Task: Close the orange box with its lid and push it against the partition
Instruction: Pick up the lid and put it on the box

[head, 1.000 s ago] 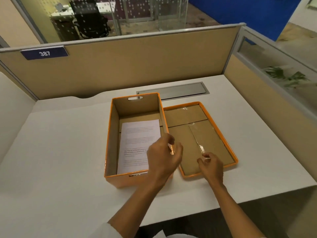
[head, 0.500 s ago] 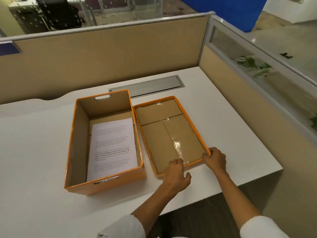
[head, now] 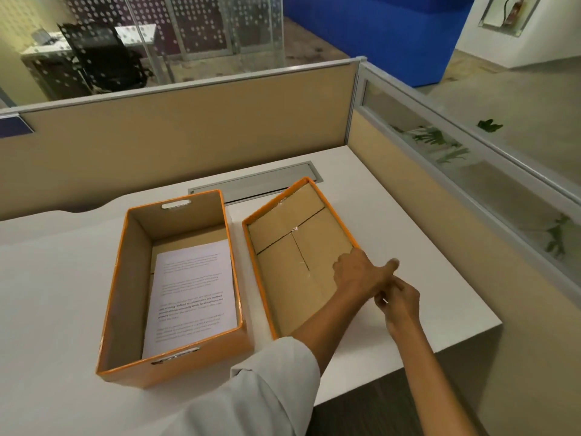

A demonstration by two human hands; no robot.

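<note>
The orange box (head: pixel 176 369) stands open on the white desk (head: pixel 56 278), with a printed sheet (head: pixel 191 291) lying flat inside. Its lid (head: pixel 283 247) lies upside down just right of the box, brown inside facing up, with a narrow gap between the two. My left hand (head: pixel 358 275) reaches across the lid to its right rim, fingers inside and thumb outside. My right hand (head: pixel 399 302) is curled on the same rim just nearer to me, touching the left hand. The hands hide the rim's near part. The beige partition (head: pixel 188 136) runs along the desk's back.
A grey cable slot (head: pixel 251 184) is set into the desk between the box and the back partition. A second partition with a glass strip (head: pixel 440 184) closes the right side. The desk's front edge (head: pixel 446 341) lies close to my right hand.
Both hands have gone from the lid's near edge to its right rim, the left arm now crossing over the lid. The lid has shifted away from the box, which opened a gap.
</note>
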